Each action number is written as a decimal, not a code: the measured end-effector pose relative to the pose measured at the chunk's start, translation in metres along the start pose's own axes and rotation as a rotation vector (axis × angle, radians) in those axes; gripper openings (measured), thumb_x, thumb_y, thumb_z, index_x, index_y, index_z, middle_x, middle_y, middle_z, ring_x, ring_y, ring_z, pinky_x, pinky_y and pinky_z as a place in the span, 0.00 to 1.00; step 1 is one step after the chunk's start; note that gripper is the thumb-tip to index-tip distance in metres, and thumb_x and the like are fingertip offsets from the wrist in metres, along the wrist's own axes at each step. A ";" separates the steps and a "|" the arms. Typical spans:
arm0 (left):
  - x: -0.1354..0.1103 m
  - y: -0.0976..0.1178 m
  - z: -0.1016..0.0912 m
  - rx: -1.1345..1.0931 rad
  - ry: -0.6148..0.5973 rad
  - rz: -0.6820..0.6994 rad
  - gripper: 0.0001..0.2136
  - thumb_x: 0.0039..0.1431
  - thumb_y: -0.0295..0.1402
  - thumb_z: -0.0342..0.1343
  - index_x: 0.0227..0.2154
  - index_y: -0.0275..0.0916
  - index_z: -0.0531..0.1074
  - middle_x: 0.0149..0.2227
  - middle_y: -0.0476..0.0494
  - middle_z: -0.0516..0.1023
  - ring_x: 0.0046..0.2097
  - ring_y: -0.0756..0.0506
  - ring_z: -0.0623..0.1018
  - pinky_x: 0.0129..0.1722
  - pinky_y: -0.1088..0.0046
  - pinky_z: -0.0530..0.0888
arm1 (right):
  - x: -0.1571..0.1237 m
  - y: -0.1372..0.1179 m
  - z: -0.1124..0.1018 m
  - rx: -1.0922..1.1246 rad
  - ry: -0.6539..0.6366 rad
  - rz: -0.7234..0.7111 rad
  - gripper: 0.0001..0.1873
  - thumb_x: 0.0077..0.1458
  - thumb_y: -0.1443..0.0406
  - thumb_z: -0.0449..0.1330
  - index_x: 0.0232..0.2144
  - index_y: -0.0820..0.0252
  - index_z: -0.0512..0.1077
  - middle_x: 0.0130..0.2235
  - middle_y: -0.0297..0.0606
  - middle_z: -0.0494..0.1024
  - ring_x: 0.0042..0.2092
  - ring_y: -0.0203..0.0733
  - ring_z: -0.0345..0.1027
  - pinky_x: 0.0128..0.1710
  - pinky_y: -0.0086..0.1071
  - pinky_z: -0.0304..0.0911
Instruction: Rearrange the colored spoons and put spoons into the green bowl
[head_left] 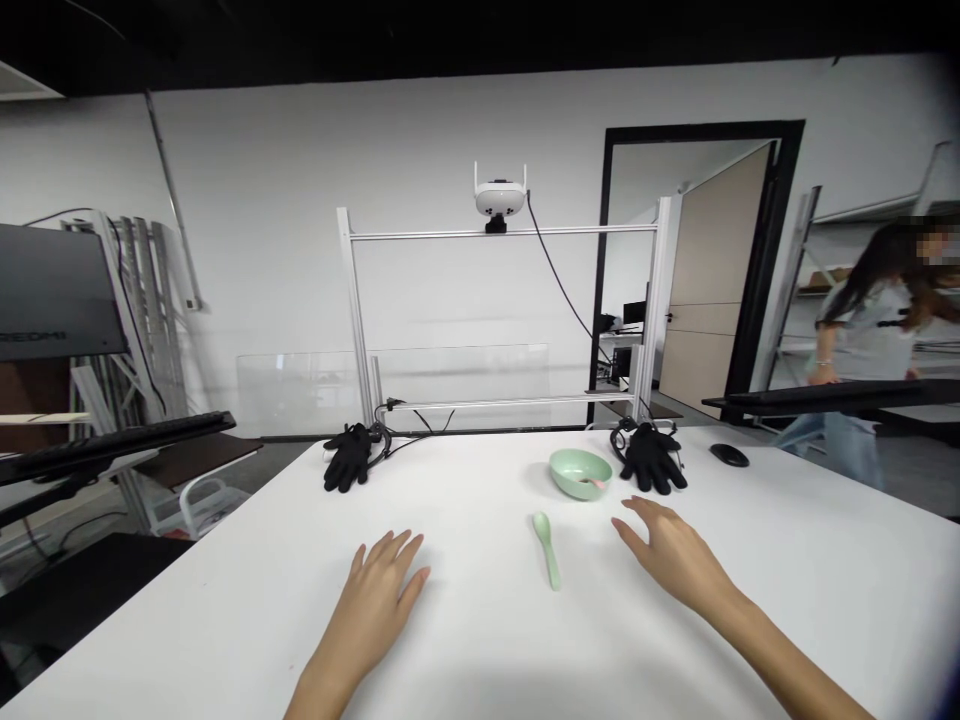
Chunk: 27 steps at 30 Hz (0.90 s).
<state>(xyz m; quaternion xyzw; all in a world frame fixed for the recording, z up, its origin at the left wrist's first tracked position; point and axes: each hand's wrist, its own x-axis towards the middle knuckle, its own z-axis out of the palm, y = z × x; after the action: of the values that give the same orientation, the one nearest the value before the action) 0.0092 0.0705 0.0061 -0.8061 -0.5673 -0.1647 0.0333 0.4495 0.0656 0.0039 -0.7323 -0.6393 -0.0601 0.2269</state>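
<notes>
1. Over the white table [465,650], the right hand [671,550] is loosely spread, holding nothing.
2. The left hand [379,600], also open and empty, is well apart from it.
3. The green bowl [566,487] sits beyond both, near the right fingertips.
4. The green spoon [548,552] lies between the hands, touching neither.
5. Something pink [598,484], too small to identify, is in the bowl.
</notes>
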 end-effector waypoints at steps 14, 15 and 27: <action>-0.002 0.006 -0.003 0.020 -0.026 -0.006 0.24 0.72 0.45 0.42 0.65 0.46 0.67 0.68 0.41 0.68 0.70 0.34 0.63 0.68 0.44 0.59 | -0.039 0.010 0.016 0.014 0.030 -0.037 0.32 0.65 0.48 0.46 0.60 0.60 0.72 0.65 0.47 0.70 0.67 0.55 0.61 0.63 0.48 0.64; -0.003 0.006 -0.004 0.021 -0.028 -0.007 0.24 0.72 0.45 0.42 0.65 0.45 0.67 0.68 0.41 0.68 0.70 0.34 0.63 0.68 0.44 0.59 | -0.040 0.010 0.016 0.016 0.029 -0.036 0.32 0.65 0.48 0.47 0.60 0.60 0.72 0.65 0.47 0.70 0.67 0.55 0.61 0.63 0.49 0.64; -0.002 0.004 -0.001 0.011 -0.006 0.009 0.24 0.72 0.45 0.43 0.65 0.45 0.67 0.68 0.41 0.69 0.70 0.34 0.63 0.67 0.43 0.59 | -0.026 0.004 0.011 0.024 0.029 -0.037 0.31 0.65 0.49 0.47 0.58 0.62 0.72 0.61 0.47 0.74 0.65 0.56 0.64 0.60 0.46 0.66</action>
<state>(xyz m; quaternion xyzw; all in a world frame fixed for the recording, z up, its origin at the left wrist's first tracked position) 0.0120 0.0673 0.0065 -0.8090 -0.5647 -0.1591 0.0370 0.4468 0.0466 -0.0166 -0.7165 -0.6500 -0.0674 0.2440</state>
